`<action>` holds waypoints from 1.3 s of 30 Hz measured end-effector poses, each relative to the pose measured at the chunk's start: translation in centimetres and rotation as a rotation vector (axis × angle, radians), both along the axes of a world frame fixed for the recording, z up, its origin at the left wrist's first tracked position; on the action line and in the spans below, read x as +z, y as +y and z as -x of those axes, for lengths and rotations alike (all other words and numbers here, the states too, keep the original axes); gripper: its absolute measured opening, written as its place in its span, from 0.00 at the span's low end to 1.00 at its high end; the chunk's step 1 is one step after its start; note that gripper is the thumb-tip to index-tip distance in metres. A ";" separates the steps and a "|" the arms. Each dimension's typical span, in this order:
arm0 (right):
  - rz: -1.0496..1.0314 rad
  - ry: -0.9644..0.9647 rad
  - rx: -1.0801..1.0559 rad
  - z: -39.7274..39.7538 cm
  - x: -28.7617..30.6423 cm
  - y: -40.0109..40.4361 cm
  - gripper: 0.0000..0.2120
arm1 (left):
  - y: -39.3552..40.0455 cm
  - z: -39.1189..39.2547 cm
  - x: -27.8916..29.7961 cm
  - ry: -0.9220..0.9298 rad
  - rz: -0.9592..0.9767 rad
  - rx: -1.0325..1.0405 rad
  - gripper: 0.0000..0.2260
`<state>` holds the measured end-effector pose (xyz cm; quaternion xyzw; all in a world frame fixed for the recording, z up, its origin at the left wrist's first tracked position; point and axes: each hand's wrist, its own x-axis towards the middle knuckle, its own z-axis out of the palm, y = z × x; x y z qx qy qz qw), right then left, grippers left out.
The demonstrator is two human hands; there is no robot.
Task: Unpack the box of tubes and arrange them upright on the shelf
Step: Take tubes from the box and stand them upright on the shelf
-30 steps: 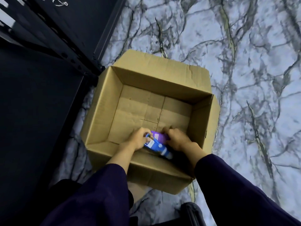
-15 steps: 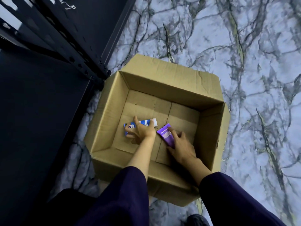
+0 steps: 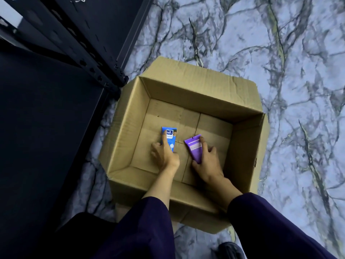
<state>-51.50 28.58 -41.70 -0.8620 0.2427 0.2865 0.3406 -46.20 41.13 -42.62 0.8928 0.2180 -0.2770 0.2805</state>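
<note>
Tubes, two in number, lie flat on the floor of the cardboard box, which stands open on the marbled floor with its near-left corner beside the foot of the dark shelf. I read the step in hand as the pick-up: both tubes are in the box and neither is lifted.

Largest first. The shelf fills the left of the view; I see only its dark boards and a slotted upright, and no tubes standing on it within the frame. The box holds nothing visible besides the two tubes and my hands.

My left hand rests on the blue tube, forefinger extended along its length, pressing rather than grasping; that grip is released. My right hand curls round the lower end of the purple tube, fingers on one edge and thumb on the other; that grip grasps the tube. The tubes lie near each other, not touching.

Next, I judge, the left fingers must close round the blue tube, then both hands must clear the box wall and swing left to the shelf, cap end down.

In the way: the near-left box wall and the shelf upright. A dark shoe shows at the bottom edge.
</note>
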 end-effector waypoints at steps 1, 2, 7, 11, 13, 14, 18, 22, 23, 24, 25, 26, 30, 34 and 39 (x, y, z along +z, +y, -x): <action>-0.007 -0.004 -0.007 -0.1 0.3 0.1 0.43 | 0.3 0.0 0.2 0.014 0.035 -0.034 0.37; -0.013 -0.015 -0.023 -0.2 0.7 0.3 0.43 | 0.4 0.0 0.6 0.017 0.089 -0.052 0.36; -0.081 -0.171 -0.101 -1.6 4.5 1.5 0.38 | 0.9 -0.8 5.7 -0.038 0.289 -0.118 0.35; -0.088 -0.358 -0.087 -3.0 10.3 2.2 0.33 | 2.0 -1.7 11.6 -0.235 0.409 -0.163 0.32; -0.095 -0.462 -0.065 -3.7 14.2 2.6 0.31 | 2.7 -1.9 15.8 -0.368 0.410 -0.146 0.29; -0.099 -0.518 -0.061 -4.0 16.3 2.8 0.30 | 3.2 -2.0 18.0 -0.453 0.401 -0.133 0.27; -0.142 -0.749 -0.043 -4.9 25.4 4.3 0.26 | 5.5 -1.8 28.7 -0.748 0.375 -0.061 0.22; -0.193 -0.987 0.041 -5.9 35.1 7.2 0.25 | 8.8 -1.5 39.0 -1.052 0.355 -0.005 0.22; -0.209 -1.040 0.057 -6.0 37.6 8.1 0.25 | 9.7 -1.3 41.5 -1.110 0.340 0.013 0.23; -0.228 -1.087 0.067 -6.2 39.9 9.0 0.24 | 10.7 -1.1 43.8 -1.163 0.331 0.030 0.23; -0.248 -1.130 0.079 -6.2 42.2 10.0 0.24 | 11.6 -0.7 46.3 -1.200 0.328 0.040 0.23; -0.273 -1.170 0.096 -6.3 44.3 11.0 0.24 | 12.5 -0.3 48.6 -1.242 0.327 0.042 0.23; -0.371 -1.298 0.208 -7.1 51.2 15.5 0.25 | 16.7 1.2 56.5 -1.367 0.325 0.035 0.23; -0.413 -1.401 0.330 -7.9 56.4 20.3 0.26 | 21.4 2.0 61.9 -1.446 0.265 0.049 0.25; -0.484 -1.454 0.420 -8.6 60.7 25.8 0.26 | 27.4 2.1 64.2 -1.516 0.240 0.216 0.24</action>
